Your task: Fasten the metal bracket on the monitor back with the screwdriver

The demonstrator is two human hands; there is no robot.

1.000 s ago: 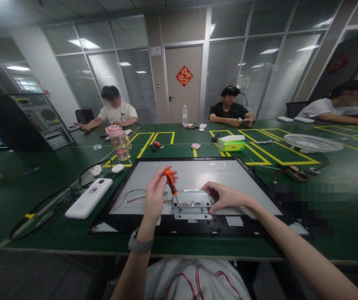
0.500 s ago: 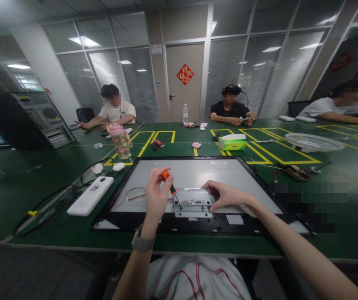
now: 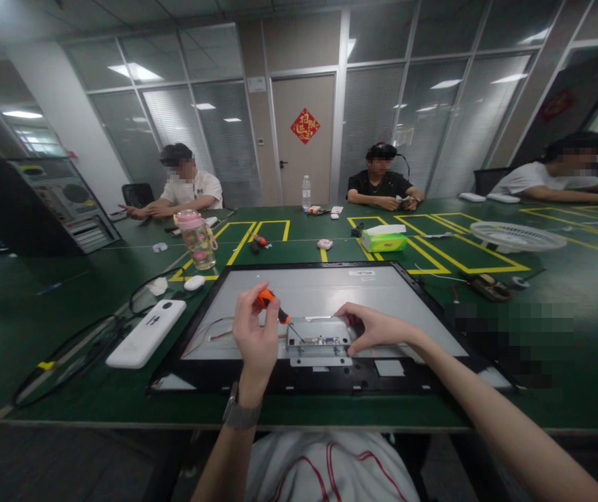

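My left hand (image 3: 255, 328) is closed around the orange-and-black handle of a screwdriver (image 3: 274, 305). The screwdriver leans, its shaft running down right to the connectors on a metal bracket (image 3: 299, 362). Whether the tip sits in a screw is too small to tell. With thumb and fingers, my right hand (image 3: 369, 326) grips the right side of that bracket. Under both hands lies a flat display panel (image 3: 299, 289) with a grey back and black frame. Thin wires (image 3: 220, 336) run across its left part.
Left of the panel are a white power bank (image 3: 146, 335), black cable loops (image 3: 63, 362) and a pink-lidded bottle (image 3: 196, 240). Beyond it lie a green tissue pack (image 3: 384, 239) and a white fan grille (image 3: 516, 237). A computer case (image 3: 53, 202) stands far left. Several people sit across the table.
The screwdriver has tilted further to the left, its handle lower, and my left hand has shifted left with it. My right hand keeps its hold on the bracket. The whole view has shifted slightly.
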